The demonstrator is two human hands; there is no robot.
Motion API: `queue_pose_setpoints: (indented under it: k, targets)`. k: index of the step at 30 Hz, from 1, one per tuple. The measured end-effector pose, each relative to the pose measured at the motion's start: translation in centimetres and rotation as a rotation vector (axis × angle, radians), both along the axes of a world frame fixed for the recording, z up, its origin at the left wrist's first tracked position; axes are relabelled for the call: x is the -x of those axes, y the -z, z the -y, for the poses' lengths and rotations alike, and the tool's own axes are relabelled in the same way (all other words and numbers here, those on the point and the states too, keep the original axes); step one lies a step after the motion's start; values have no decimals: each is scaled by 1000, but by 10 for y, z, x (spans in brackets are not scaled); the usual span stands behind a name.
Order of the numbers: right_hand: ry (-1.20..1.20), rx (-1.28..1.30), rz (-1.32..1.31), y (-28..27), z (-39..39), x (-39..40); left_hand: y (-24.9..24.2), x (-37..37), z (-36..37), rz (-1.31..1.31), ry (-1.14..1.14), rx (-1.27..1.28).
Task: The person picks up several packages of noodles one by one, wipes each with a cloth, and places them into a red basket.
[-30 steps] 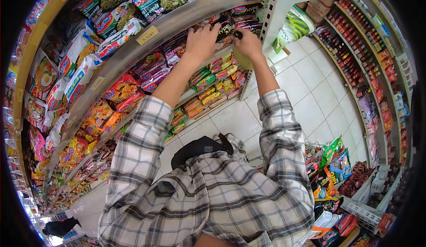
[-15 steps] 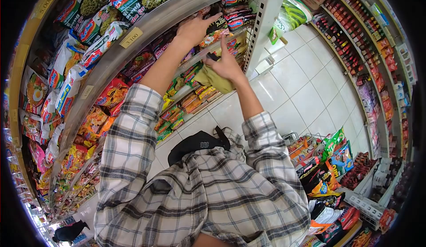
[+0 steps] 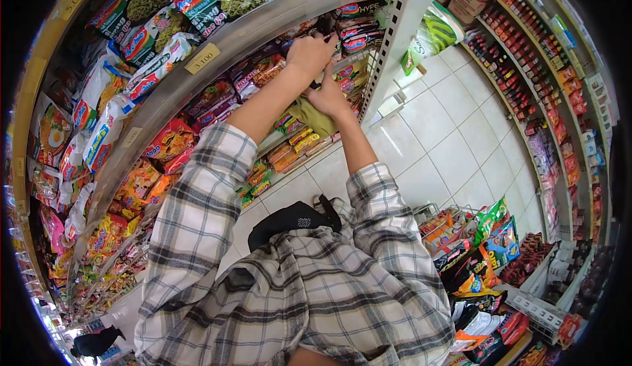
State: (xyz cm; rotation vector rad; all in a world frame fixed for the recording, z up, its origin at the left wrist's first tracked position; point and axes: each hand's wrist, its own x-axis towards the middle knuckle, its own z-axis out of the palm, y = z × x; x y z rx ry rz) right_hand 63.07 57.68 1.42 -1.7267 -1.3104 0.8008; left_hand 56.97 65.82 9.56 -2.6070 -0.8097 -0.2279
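Both hands reach into a shelf of instant noodle packets near the top centre. My left hand (image 3: 311, 56) is over the packets with its fingers curled; what they hold, if anything, is hidden. Just below and to its right, my right hand (image 3: 329, 97) is closed on an olive-green cloth (image 3: 312, 117), which hangs over the shelf edge. A small dark object shows at the fingers of my right hand. Black noodle packets (image 3: 359, 27) lie to the right of the hands, and purple packets (image 3: 249, 79) to the left.
A white perforated upright (image 3: 393, 43) stands right of the hands. Noodle packets on curved shelves (image 3: 131, 135) fill the left side. A wire basket (image 3: 536, 310) and snack packets (image 3: 484, 261) are at the lower right. Bottles line the right shelves (image 3: 517, 47). A person in black (image 3: 97, 343) is at the lower left.
My left hand has moved right and down, and its spread fingers have curled. My right hand has moved slightly left, bringing the two hands close together. The view has shifted a little.
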Motion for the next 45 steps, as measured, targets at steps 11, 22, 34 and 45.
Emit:
queue_pose_setpoints:
  k: [11,22,34,45]
  targets:
    - [24,128,293,10,-3,21,0,7,13,-10,-17,45]
    - [87,-26,268,6,34,71,-24,191,131,458,331,343]
    - [246,-369,260,94,47,86,315,764,525,334,-780,1278]
    - [-858,626,-499,332,314,351,314,755,1007,836,-2221,1672]
